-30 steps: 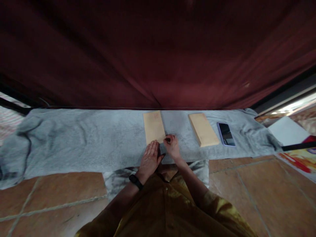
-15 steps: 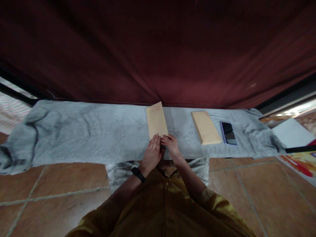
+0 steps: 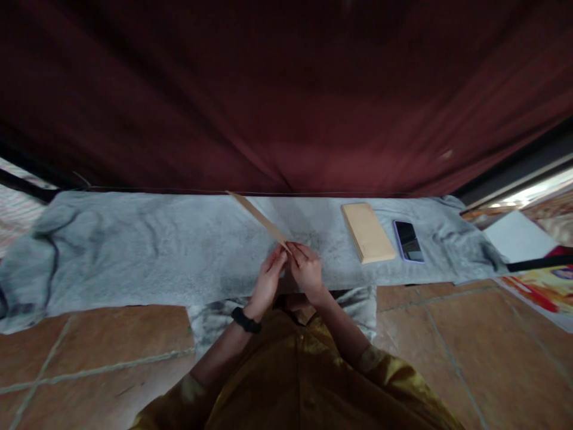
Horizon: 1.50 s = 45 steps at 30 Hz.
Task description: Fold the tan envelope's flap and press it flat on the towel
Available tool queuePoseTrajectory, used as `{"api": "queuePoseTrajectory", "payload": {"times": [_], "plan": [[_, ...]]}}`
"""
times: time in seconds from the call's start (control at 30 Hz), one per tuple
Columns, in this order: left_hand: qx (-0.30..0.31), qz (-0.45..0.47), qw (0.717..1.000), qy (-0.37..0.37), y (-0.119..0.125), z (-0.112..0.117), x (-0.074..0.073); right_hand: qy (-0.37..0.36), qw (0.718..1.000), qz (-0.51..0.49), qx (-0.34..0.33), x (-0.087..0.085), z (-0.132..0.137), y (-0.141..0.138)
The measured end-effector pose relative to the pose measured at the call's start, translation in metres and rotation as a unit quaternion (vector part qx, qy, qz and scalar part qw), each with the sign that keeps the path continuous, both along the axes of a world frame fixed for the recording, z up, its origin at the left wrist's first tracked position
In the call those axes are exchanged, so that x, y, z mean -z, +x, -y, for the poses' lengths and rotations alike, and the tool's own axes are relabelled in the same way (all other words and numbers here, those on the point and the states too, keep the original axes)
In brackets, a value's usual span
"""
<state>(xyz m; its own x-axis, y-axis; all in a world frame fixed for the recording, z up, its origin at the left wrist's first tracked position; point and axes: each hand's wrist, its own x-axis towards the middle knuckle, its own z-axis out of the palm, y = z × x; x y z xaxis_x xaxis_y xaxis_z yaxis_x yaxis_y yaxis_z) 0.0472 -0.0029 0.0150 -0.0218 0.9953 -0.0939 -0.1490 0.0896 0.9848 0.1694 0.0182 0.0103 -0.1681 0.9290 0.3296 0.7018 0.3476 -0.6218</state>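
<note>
Both hands pinching a flat tan paper envelope (image 3: 259, 218), held up edge-on.
The left hand (image 3: 268, 278) and right hand (image 3: 307, 269) grip its near end over the fuzzy grey cloth's (image 3: 134, 251) near edge; can't tell what's inside. A tan envelope stack (image 3: 367, 232) and a lilac-cased phone (image 3: 408, 240) lie near its right end.

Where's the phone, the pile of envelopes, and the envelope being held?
phone (image 3: 408, 240): head view, middle of its dark screen.
stack of envelopes (image 3: 367, 232): head view, top face.
held envelope (image 3: 262, 220): head view, its raised thin edge.
</note>
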Motion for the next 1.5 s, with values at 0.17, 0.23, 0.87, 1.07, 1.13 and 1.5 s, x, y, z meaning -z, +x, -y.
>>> {"api": "queuePoseTrajectory", "payload": {"times": [0.17, 0.23, 0.87, 1.07, 1.13, 1.5], "plan": [[-0.077, 0.141, 0.986, -0.049, 0.002, -0.006, -0.015, 0.021, 0.995, 0.09, -0.045, 0.001, 0.006, -0.006], [-0.1, 0.145, 0.982, -0.063, 0.001, -0.007, -0.01, 0.013, 0.994, 0.09, -0.055, 0.003, 0.007, -0.008], [0.019, 0.119, 0.983, -0.139, -0.042, -0.005, 0.006, -0.314, 0.763, -0.56, 0.077, 0.03, -0.01, 0.005], [-0.026, 0.116, 0.974, -0.194, -0.041, -0.008, 0.008, -0.328, 0.747, -0.571, 0.089, 0.021, -0.01, -0.005], [-0.046, 0.114, 0.971, -0.204, -0.039, -0.01, 0.01, -0.332, 0.746, -0.571, 0.084, 0.019, -0.01, -0.008], [-0.084, 0.101, 0.977, -0.169, -0.037, -0.012, 0.016, -0.347, 0.796, -0.487, 0.099, 0.028, -0.015, -0.008]]}}
